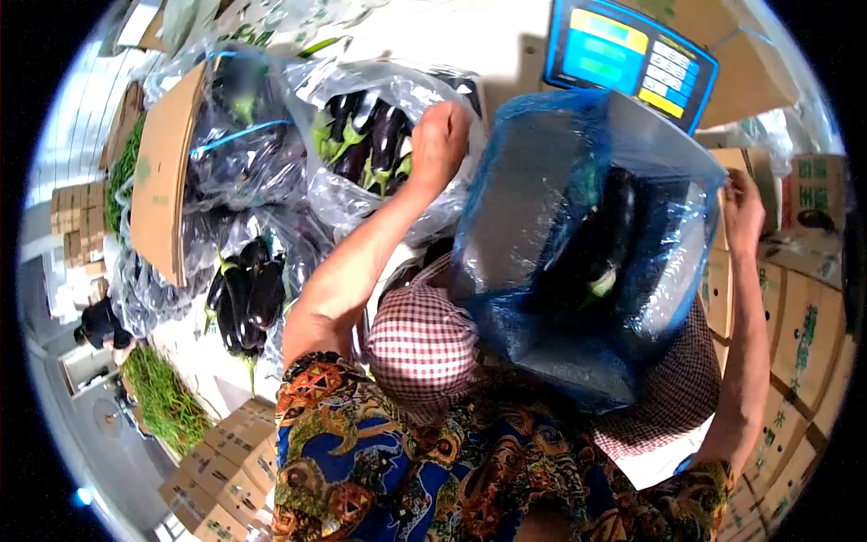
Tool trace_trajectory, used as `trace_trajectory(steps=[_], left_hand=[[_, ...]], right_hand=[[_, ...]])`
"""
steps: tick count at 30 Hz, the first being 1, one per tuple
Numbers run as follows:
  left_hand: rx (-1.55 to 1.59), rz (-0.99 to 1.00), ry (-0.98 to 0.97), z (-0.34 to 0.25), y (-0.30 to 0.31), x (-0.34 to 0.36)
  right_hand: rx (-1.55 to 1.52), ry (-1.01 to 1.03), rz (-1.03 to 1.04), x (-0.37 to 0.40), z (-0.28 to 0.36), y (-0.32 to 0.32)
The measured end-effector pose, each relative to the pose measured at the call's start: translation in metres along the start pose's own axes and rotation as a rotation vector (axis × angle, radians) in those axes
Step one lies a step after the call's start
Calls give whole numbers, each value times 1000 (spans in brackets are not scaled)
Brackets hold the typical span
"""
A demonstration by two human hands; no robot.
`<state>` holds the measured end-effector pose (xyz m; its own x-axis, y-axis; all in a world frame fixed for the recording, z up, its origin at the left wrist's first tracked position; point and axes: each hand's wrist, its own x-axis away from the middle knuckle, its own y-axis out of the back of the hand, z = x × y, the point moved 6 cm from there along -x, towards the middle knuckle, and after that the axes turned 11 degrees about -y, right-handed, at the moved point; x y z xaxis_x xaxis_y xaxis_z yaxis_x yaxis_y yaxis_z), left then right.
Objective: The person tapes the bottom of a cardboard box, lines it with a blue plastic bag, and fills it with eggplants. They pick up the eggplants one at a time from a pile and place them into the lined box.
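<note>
A box lined with a blue plastic bag (533,208) stands in front of me, with dark eggplants (601,230) at its bottom. My right hand (742,212) is closed on the bag's right edge. To the left of the box, my left hand (440,144) is closed over the right side of a clear plastic bag (325,194) of eggplants (386,135); what its fingers hold, if anything, is hidden. A loose pile of eggplants (244,298) lies farther left on the white surface.
Behind the box stands a scale display (623,59) with a keypad. A cardboard box (163,181) holds bagged eggplants at the left. Stacked cartons (799,334) rise at the right, and green vegetables (164,397) lie at the lower left. A person (101,322) is in the left background.
</note>
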<state>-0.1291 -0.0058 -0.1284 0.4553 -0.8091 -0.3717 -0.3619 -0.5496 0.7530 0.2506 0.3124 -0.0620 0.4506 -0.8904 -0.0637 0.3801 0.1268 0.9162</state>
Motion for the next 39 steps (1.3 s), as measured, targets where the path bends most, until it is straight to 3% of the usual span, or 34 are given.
trace_trajectory(steps=[1,3,5,7,9,11,13,15,17,18,19,20,21,23,24,25,26,30,33,35,37,38,39], left_hand=[[-31,-43,-37,2,14,23],[-73,-146,-68,14,44,54],[-210,47,87,32,64,86],[-225,506,257,48,61,117],[-248,1071,522,45,62,158],[-335,1236,223,39,44,195],[-319,1238,179,27,34,213],[-251,1078,245,42,22,228],[-116,849,238,44,28,217],[-51,734,231,45,31,211],[-37,452,111,39,36,200],[-22,578,145,42,32,199],[-8,704,178,46,29,195],[65,607,346,65,31,187],[53,472,204,81,31,184],[-101,408,360,77,48,158],[-127,361,362,79,54,140],[-298,386,348,109,16,103],[-331,537,430,132,-31,97],[-268,485,426,136,-46,101],[-192,464,358,152,-47,109],[-248,404,147,163,-41,116],[53,222,246,154,0,113]], right_hand=[[-76,5,-67,1,-15,11],[-303,-38,-75,24,15,44],[-429,-30,-84,44,46,61],[-427,-40,31,69,114,63],[-286,242,171,91,203,54],[-187,508,362,115,271,22],[-300,579,548,142,304,-32],[-74,1207,444,179,359,-63],[-109,1302,500,206,382,-126],[-118,1284,476,213,391,-147],[-128,1263,451,218,399,-165],[-137,1241,428,220,402,-180],[80,1230,499,219,397,-206],[514,1185,633,211,378,-251],[610,1076,710,200,367,-268],[705,964,784,189,356,-283],[797,849,856,183,342,-294],[506,806,745,178,338,-284],[415,824,705,176,338,-294],[351,873,654,176,334,-289],[428,834,758,176,332,-291],[464,813,806,175,333,-291],[419,801,769,171,337,-283]])
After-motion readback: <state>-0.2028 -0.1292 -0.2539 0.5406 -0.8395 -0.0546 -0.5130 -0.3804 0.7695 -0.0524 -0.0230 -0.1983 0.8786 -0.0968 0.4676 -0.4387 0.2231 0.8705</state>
